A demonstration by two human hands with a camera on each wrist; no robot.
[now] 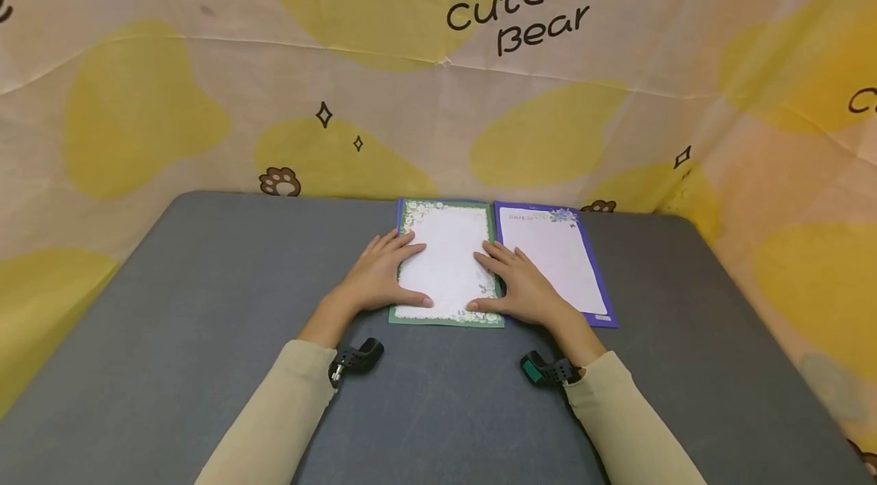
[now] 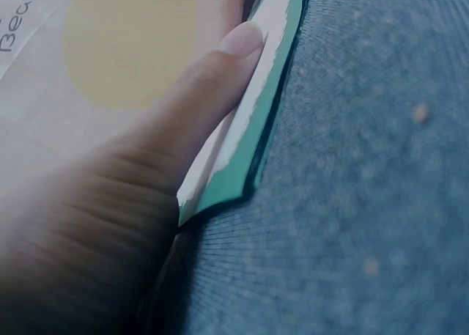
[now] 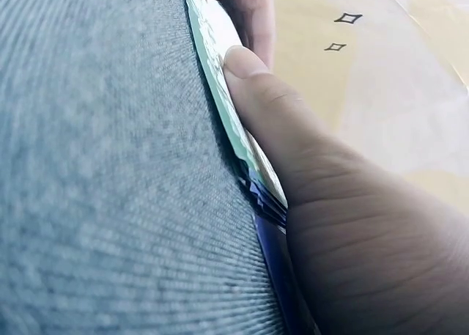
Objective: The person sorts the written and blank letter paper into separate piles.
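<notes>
A green-bordered sheet of paper [image 1: 448, 264] with white flowers lies at the table's far side, on top of a small stack. Bluish-purple edges show beneath it in the right wrist view. My left hand [image 1: 384, 272] rests on its left side, fingers spread and thumb [image 2: 212, 75] lying flat near the front edge. My right hand [image 1: 521, 283] rests on the right side, with its thumb [image 3: 267, 93] on the same sheet. Part of that hand covers a purple-bordered sheet [image 1: 558, 264] with a blue flower, which lies beside the stack on the right.
Everything lies on a dark grey table [image 1: 438, 409] with rounded far corners. Behind it hangs a cream and yellow cloth [image 1: 384, 20] printed with "Cute Bear", reaching the table's far edge. Black bands [image 1: 359, 357] with devices sit on both wrists.
</notes>
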